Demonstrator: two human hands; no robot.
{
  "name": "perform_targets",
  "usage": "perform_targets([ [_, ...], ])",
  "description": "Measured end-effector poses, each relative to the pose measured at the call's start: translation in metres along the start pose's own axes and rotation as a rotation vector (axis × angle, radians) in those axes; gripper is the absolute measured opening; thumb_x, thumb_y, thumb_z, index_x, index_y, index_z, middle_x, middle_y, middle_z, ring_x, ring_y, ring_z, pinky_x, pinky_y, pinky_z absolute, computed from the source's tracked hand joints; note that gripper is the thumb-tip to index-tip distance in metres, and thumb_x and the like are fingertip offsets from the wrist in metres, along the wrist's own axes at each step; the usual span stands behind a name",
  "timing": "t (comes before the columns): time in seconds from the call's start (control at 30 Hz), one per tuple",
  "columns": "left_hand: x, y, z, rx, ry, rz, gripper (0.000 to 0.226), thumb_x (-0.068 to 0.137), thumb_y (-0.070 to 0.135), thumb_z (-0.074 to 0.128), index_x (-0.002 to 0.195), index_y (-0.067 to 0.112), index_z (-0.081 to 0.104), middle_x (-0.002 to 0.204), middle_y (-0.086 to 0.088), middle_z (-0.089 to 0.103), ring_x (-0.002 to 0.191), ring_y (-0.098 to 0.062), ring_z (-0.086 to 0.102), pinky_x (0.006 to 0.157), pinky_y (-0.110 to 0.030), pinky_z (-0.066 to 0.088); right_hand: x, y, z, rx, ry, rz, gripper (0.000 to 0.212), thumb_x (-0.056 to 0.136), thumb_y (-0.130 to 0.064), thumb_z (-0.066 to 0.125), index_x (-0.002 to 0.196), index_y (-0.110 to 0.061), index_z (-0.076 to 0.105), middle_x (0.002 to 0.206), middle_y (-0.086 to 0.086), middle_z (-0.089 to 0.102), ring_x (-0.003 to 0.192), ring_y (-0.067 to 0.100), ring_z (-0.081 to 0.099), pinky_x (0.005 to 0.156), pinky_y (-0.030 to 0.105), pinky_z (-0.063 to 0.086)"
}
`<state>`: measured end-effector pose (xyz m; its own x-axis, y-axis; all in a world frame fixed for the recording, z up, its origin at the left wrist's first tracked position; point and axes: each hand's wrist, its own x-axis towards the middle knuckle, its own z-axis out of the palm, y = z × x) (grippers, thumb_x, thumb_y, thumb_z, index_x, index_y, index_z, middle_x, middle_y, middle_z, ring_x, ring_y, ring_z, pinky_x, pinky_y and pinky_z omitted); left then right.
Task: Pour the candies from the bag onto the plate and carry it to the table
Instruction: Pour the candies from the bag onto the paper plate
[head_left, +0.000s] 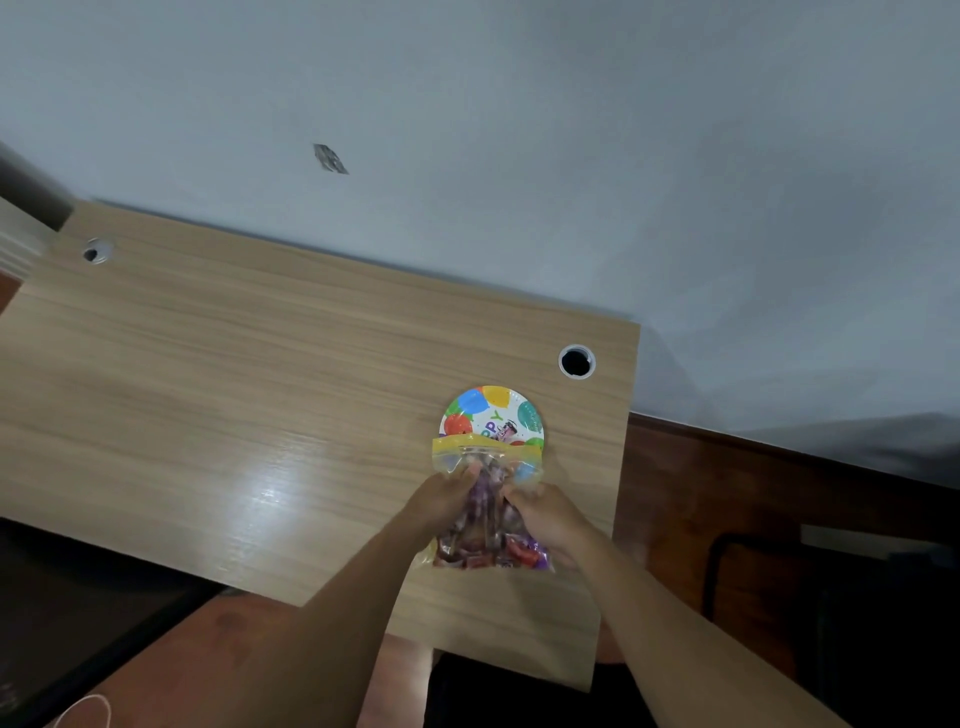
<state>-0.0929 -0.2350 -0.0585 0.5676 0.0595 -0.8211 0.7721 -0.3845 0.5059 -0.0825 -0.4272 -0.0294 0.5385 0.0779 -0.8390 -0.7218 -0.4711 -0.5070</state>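
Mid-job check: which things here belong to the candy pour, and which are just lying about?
Job: candy bag, held by left hand and right hand; party plate; candies inside the bag.
Lying about: desk with cable holes; white cord.

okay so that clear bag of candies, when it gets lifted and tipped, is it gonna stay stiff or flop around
Probably floppy: the candy bag is thin clear plastic, already crumpled where the left hand and right hand pinch it. The candies sit loose toward its near end, so they would likely shift suddenly toward the yellow zip edge over the plate.
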Motion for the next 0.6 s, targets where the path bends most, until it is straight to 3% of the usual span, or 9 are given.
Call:
perform_targets([
  [0.1, 0.0037, -0.0073, -0.0009, -0.096, 0.008, -0.051, 0.083, 0.085, 0.086, 0.054, 0.107, 0.013, 0.084, 0.108, -0.011, 0.084, 0.103, -0.027, 0.078, 0.104, -0.048, 0.061, -0.0004, -0.0004, -0.0016, -0.020, -0.006, 0.003, 0.039, 0.107, -0.041, 0.060, 0.080, -0.017, 0.074, 0.082, 0.005, 0.077, 0.069, 0.018, 0.065, 0.066, 0.030, 0.045],
  [0.2, 0.0041, -0.0086, -0.0012, -0.137, 0.018, -0.047, 0.091, 0.081, 0.087, 0.058, 0.108, 0.004, 0.083, 0.103, -0.021, 0.085, 0.087, -0.026, 0.074, 0.089, -0.043, 0.062, 0.0016, -0.0001, -0.0025, -0.002, -0.008, -0.006, 0.036, 0.106, -0.041, 0.059, 0.085, -0.016, 0.075, 0.093, 0.007, 0.078, 0.074, 0.018, 0.065, 0.069, 0.031, 0.045],
  [0.33, 0.0062, -0.0114, -0.0025, -0.150, 0.031, -0.048, 0.091, 0.076, 0.087, 0.066, 0.105, 0.003, 0.084, 0.108, -0.025, 0.084, 0.103, -0.040, 0.082, 0.094, -0.053, 0.065, 0.0031, -0.0005, -0.0021, 0.006, 0.010, -0.001, 0.035, 0.107, -0.040, 0.061, 0.084, -0.016, 0.073, 0.086, 0.008, 0.073, 0.071, 0.019, 0.061, 0.067, 0.032, 0.042],
  [0.4, 0.0055, -0.0099, -0.0027, -0.162, 0.032, -0.035, 0.093, 0.071, 0.091, 0.068, 0.101, 0.005, 0.085, 0.102, -0.021, 0.085, 0.100, -0.037, 0.084, 0.091, -0.050, 0.067, 0.0046, 0.0007, -0.0013, 0.034, 0.004, 0.006, 0.036, 0.105, -0.041, 0.063, 0.082, -0.016, 0.074, 0.083, 0.008, 0.074, 0.069, 0.018, 0.061, 0.065, 0.030, 0.043],
  [0.53, 0.0050, -0.0094, -0.0056, -0.225, 0.030, -0.021, 0.074, 0.090, 0.071, 0.069, 0.100, -0.001, 0.082, 0.093, -0.021, 0.083, 0.080, -0.028, 0.078, 0.073, -0.039, 0.060, 0.0065, 0.0000, -0.0028, 0.067, 0.009, 0.018, 0.043, 0.100, -0.042, 0.068, 0.098, -0.001, 0.081, 0.100, 0.020, 0.083, 0.083, 0.027, 0.075, 0.071, 0.032, 0.048],
  [0.6, 0.0022, -0.0099, -0.0069, -0.235, 0.025, -0.016, 0.061, 0.098, 0.058, 0.068, 0.093, -0.002, 0.079, 0.081, -0.018, 0.067, 0.066, -0.022, 0.063, 0.063, -0.031, 0.049, 0.0054, -0.0012, -0.0045, 0.055, 0.012, 0.019, 0.037, 0.100, -0.038, 0.068, 0.102, -0.004, 0.083, 0.106, 0.020, 0.083, 0.090, 0.029, 0.077, 0.074, 0.033, 0.050],
])
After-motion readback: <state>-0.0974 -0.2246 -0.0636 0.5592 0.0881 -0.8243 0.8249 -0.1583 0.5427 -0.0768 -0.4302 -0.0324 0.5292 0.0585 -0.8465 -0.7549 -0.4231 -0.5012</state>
